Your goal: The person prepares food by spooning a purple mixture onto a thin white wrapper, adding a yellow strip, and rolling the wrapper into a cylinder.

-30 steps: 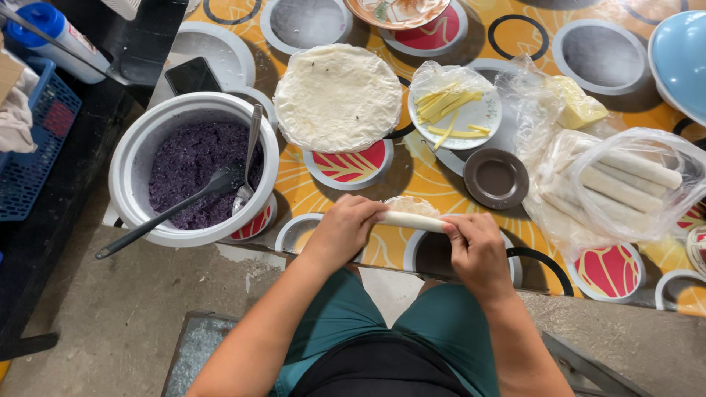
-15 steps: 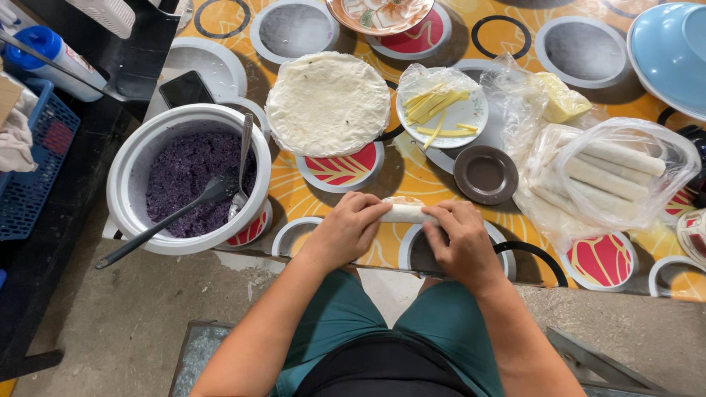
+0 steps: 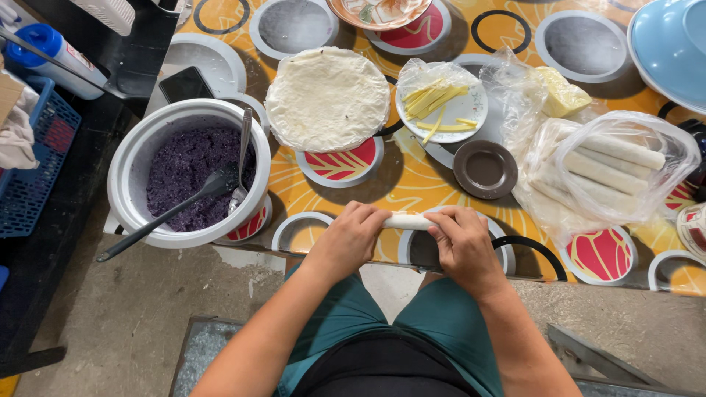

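At the near edge of the patterned tabletop, both ends of a pale white roll are hidden under curled fingers, so only its middle shows. Left hand and right hand each close loosely around an end, fingers bent over the top, pressing it to the surface. Its long axis runs left to right, parallel to the table's edge, just below a stack of round wrappers.
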